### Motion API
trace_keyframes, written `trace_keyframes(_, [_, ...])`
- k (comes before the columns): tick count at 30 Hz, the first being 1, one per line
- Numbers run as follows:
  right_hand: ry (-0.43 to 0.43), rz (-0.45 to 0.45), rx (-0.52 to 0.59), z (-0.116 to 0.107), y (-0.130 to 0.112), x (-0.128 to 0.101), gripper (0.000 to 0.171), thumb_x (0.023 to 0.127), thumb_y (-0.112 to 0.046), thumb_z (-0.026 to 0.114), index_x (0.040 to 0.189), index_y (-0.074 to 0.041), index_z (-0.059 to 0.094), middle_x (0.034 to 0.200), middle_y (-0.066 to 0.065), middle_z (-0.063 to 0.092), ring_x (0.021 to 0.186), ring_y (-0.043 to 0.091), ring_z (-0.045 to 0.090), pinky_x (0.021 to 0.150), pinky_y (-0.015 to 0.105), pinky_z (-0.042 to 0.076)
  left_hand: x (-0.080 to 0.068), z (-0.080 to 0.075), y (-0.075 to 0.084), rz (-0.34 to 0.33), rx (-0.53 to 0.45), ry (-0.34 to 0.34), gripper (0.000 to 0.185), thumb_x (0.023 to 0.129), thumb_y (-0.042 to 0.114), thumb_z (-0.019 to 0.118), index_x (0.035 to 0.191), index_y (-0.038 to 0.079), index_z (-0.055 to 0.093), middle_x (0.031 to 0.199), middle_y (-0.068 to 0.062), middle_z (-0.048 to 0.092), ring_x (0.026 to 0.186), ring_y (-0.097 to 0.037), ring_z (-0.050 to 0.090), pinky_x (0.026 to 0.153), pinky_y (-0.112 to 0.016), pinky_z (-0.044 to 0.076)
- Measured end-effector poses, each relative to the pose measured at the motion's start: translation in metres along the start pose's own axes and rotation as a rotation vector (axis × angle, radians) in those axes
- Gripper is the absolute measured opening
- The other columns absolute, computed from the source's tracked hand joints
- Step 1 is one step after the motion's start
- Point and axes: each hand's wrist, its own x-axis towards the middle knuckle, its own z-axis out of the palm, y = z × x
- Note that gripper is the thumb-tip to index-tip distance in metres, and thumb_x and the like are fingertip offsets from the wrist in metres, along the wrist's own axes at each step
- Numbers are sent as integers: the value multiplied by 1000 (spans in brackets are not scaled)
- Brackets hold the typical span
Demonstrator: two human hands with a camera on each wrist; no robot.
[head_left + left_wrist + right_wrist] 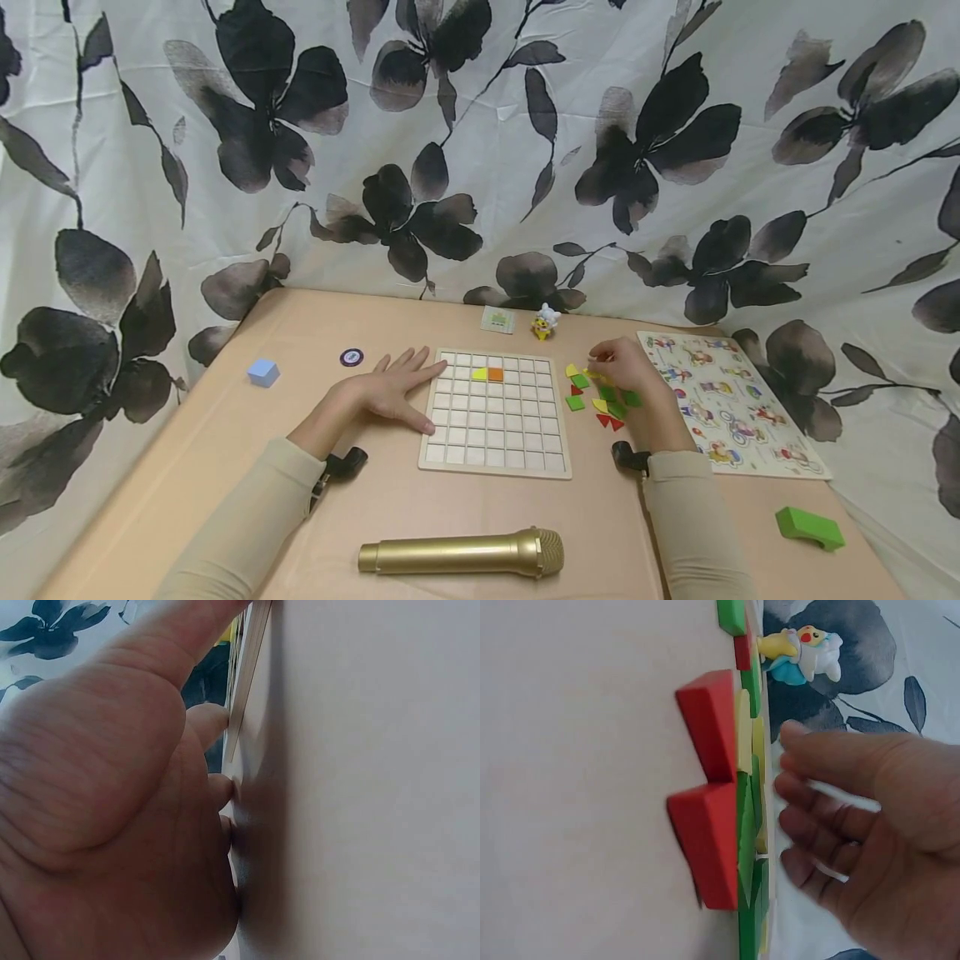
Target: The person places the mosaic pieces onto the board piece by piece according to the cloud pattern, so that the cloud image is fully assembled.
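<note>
A: Quick, left to right. Left hand [390,392]?
B: Flat, fingers spread, on the worktop [225,433], fingertips touching the left edge of the grid board [495,417]. Holds nothing, just steadies it.
A: Board?
B: Mid-worktop. Two pieces in: one yellow piece [479,374], one orange square [496,374], adjacent, second row.
A: Right hand [622,367]?
B: Fingers loosely curled over the loose pieces pile [600,396], just right of the board. Whether it pinches one, cannot tell.
A: Tip?
B: Lift one piece only, keep the left hand pressing so the board doesn't slide.
A: Pile count?
B: About three red, four green, three yellow; some hidden.
</note>
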Motion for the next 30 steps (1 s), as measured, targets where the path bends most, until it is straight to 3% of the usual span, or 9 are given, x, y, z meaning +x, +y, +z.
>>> trace_keyframes(5, [-36, 59, 14, 3, 6, 0, 20, 98, -14, 71, 113, -2, 76, 102, 13, 71, 92, 28, 60, 78, 34, 51, -1, -1, 0, 11, -4, 3, 117, 77, 71, 78, 168, 28, 18, 176, -16, -4, 162, -41, -8, 126, -68, -6])
trace_keyframes(11, [-24, 38, 44, 5, 5, 1, 9, 96, -10, 73, 104, -7, 72, 97, 10, 67, 91, 28, 59, 77, 33, 50, -1, -3, 0, 12, -8, 1, 117, 78, 70, 79, 168, 28, 18, 176, -16, -5, 162, -41, -9, 126, -68, -7])
trace_keyframes(17, [26, -50, 96, 3, -4, 3, 6, 97, -9, 72, 103, -8, 72, 94, 9, 68, 86, 26, 59, 74, 34, 51, -2, -4, 0, 11, -7, 1, 117, 78, 70, 79, 168, 28, 17, 176, -16, -6, 162, -41, -9, 126, -67, -7])
trace_keyframes(22, [46, -139, 145, 5, -33, 2, 7, 99, -14, 72, 104, -12, 76, 95, 7, 71, 86, 26, 60, 75, 34, 52, -2, -3, -1, 11, -9, 5, 117, 77, 70, 79, 168, 28, 18, 176, -16, -5, 162, -41, -9, 126, -67, -7])
trace_keyframes(30, [-9, -275, 201, 26, -69, 14, 18, 96, -7, 74, 112, 1, 77, 102, 10, 75, 87, 20, 63, 73, 25, 54, -1, 0, -2, 23, -6, 3, 117, 78, 72, 77, 168, 29, 17, 176, -16, -5, 162, -40, -9, 126, -67, -7])
